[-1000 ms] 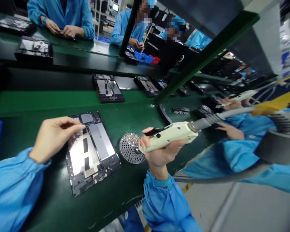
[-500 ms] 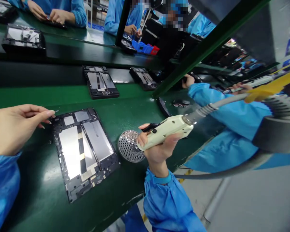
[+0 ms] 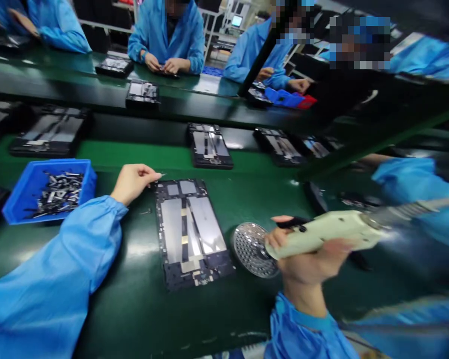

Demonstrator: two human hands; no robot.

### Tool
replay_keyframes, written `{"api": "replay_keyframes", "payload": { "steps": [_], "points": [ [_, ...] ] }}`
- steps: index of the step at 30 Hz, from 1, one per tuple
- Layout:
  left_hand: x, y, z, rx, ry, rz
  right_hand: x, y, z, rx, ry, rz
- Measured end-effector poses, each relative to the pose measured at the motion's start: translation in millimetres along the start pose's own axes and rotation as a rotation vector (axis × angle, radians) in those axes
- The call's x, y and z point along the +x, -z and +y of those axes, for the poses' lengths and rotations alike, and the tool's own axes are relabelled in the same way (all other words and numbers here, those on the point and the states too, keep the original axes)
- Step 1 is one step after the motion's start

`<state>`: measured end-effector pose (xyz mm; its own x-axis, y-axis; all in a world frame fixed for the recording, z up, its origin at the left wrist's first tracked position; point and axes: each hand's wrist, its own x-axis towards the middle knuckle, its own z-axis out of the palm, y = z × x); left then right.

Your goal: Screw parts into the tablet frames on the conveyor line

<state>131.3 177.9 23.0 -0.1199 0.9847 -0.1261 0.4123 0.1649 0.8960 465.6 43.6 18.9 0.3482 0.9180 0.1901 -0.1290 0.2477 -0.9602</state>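
An opened tablet (image 3: 193, 234) lies flat on the green bench, its inner frame and ribbon cables exposed. At its top left corner, my left hand (image 3: 132, 182) pinches a tiny part, too small to name. My right hand (image 3: 309, 267) is wrapped round a pale electric screwdriver (image 3: 327, 232) with a black lever and a grey cable. Its front end points into a round metal screw tray (image 3: 255, 249) with many small holes, right of the tablet; the bit is hidden by my fingers. Another tiny part (image 3: 145, 211) rests left of the tablet.
A blue bin (image 3: 13, 204) full of small dark parts stands at the left. More opened tablets (image 3: 211, 147) sit along the green strip behind. A dark post (image 3: 269, 47) and co-workers in blue (image 3: 168, 35) are across the bench. Another worker's sleeve (image 3: 422, 189) reaches in from the right.
The view has swung left, so the bench items appear further right and the blue bin now shows. My left hand still pinches at the tablet's corner; the screwdriver stays at the screw tray.
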Motion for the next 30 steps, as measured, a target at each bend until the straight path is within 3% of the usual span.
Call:
{"api": "replay_keyframes", "payload": {
  "steps": [10,23,27,30],
  "points": [
    [7,2.1,-18,0.055,-0.087,0.027,-2,-7,-2,-0.043,0.037,0.053],
    [7,3.8,-14,0.086,-0.07,0.042,-2,-8,-2,-0.021,0.006,0.031],
    [3,5.4,-9,0.062,-0.084,-0.063,-5,-8,-10,0.012,-0.023,-0.013],
    [4,3.7,-10,0.042,-0.066,-0.137,0,-14,-20,0.035,0.038,0.033]
  ]
}}
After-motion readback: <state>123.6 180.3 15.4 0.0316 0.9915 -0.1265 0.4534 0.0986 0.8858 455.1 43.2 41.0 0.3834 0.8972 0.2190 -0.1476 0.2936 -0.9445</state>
